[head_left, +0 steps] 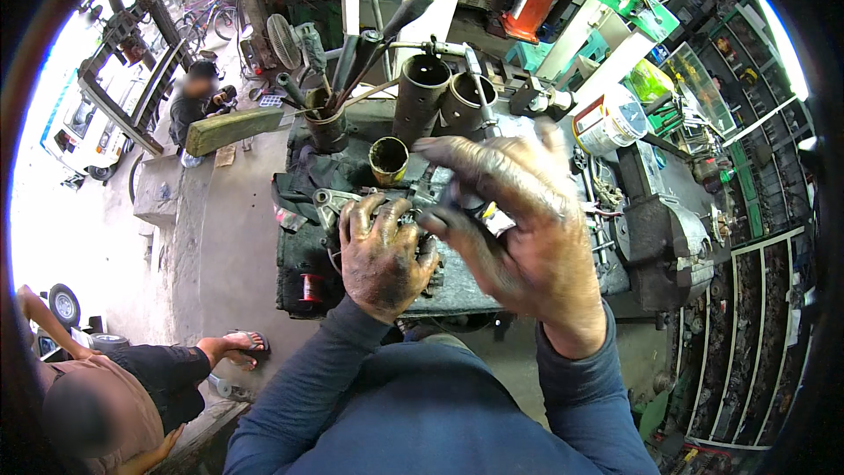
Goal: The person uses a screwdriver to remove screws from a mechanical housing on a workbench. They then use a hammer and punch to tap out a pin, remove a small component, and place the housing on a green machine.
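Note:
My left hand [384, 259], dark with grease, lies over a grey metal machine part [329, 203] on the bench, its fingers bent across the top. A rounded lug of that part sticks out left of the fingers; the rest is mostly covered by the hand. My right hand [527, 220] is raised above the bench to the right, larger and blurred by motion. Its thumb and fingers stand apart, and I see nothing held between them. Just beyond the left hand is a small yellowish can [389, 159] with a dark inside.
Dark metal cylinders [423, 92] and a can of tools [327, 129] stand at the bench's back. A wooden-handled brush [233, 131] juts left. A red spool [311, 288] lies left; a white bucket [610, 119] and a vise [673, 251] are right. Two people are at left.

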